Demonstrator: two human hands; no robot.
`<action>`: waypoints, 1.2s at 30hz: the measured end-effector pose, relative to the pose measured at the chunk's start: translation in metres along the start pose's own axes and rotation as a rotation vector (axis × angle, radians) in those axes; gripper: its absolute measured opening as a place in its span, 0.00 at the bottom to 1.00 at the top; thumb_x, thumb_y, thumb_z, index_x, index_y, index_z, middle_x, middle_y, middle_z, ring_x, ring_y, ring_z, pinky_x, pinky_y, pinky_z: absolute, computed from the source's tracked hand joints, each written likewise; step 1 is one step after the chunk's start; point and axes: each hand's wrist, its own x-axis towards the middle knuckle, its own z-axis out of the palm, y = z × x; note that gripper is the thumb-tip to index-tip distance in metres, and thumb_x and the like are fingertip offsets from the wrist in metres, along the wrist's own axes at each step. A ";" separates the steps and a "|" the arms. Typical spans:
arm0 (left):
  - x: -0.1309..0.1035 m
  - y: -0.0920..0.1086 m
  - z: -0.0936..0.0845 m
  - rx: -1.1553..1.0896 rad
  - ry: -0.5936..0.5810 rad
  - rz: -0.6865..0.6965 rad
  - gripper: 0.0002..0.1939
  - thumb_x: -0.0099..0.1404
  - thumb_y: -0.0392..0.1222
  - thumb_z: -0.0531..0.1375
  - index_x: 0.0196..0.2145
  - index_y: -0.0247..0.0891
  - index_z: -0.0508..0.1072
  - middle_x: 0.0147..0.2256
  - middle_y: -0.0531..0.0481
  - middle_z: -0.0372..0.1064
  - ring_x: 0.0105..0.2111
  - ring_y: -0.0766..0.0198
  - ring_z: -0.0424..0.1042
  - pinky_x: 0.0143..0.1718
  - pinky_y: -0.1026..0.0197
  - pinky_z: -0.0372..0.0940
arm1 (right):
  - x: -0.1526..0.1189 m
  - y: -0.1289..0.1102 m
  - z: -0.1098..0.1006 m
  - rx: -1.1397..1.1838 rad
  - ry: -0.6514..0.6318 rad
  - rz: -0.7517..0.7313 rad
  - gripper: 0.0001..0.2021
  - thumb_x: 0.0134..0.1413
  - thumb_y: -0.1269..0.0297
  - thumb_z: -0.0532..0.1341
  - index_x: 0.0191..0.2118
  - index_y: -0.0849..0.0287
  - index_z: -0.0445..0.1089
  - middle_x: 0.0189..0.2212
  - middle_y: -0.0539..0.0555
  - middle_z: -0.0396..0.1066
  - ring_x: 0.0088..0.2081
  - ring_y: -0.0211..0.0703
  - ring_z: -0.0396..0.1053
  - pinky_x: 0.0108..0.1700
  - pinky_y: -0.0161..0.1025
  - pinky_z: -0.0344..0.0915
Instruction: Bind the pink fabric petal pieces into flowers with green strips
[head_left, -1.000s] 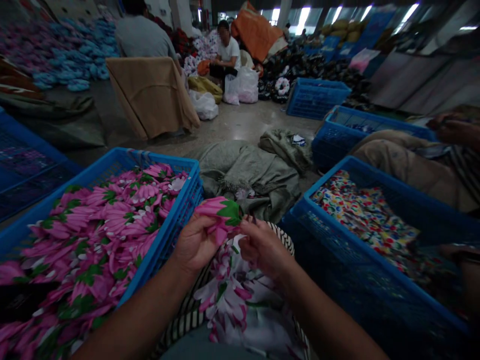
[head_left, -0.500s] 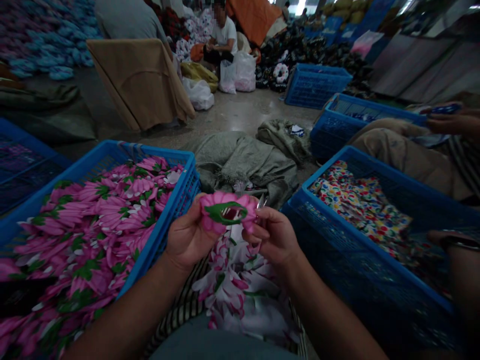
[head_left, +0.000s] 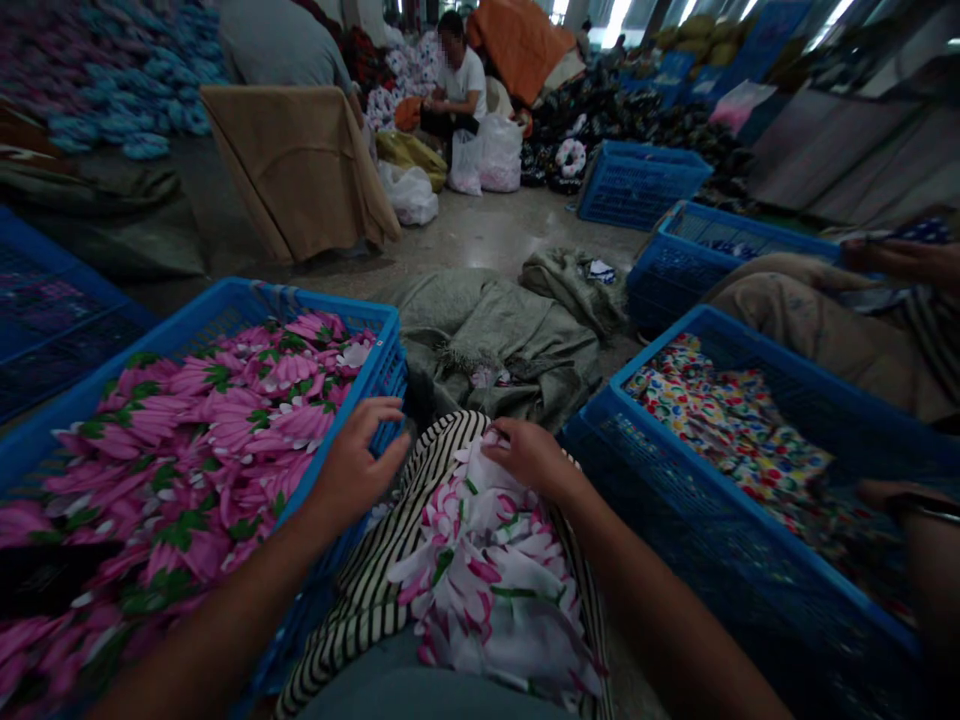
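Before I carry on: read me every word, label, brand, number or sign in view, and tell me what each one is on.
No text can be read.
Small white mark at the corner of the blue crate holding pink flower pieces: too small to read.
Pale marks on the dark pile at the back: too small and blurred to tell whether they are lettering.

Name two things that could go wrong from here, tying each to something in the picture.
1. The white-and-pink fabric pieces lie heaped on the striped cloth; some might slide off if the person shifts.
2. The left hand, open, is close to the blue crate of pink pieces and could knock its rim.
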 end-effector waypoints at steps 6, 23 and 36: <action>-0.011 0.013 0.045 -0.239 -0.389 0.044 0.18 0.56 0.31 0.55 0.44 0.41 0.69 0.44 0.45 0.67 0.45 0.58 0.64 0.51 0.55 0.55 | -0.008 0.000 -0.019 0.303 0.018 -0.103 0.05 0.49 0.66 0.57 0.26 0.59 0.65 0.22 0.47 0.61 0.26 0.36 0.58 0.29 0.33 0.54; 0.002 0.049 0.053 -0.191 -0.300 0.024 0.07 0.55 0.33 0.55 0.22 0.38 0.63 0.25 0.53 0.65 0.29 0.65 0.64 0.32 0.63 0.59 | -0.024 -0.022 -0.026 0.562 0.183 -0.048 0.06 0.48 0.63 0.58 0.32 0.59 0.66 0.27 0.49 0.65 0.23 0.34 0.58 0.25 0.31 0.56; -0.005 0.064 0.060 -1.001 -0.377 -0.585 0.09 0.54 0.41 0.61 0.29 0.37 0.63 0.22 0.58 0.64 0.19 0.73 0.61 0.20 0.71 0.57 | -0.047 -0.028 -0.007 1.077 -0.039 0.200 0.11 0.44 0.58 0.63 0.26 0.62 0.68 0.18 0.48 0.65 0.18 0.32 0.59 0.21 0.29 0.56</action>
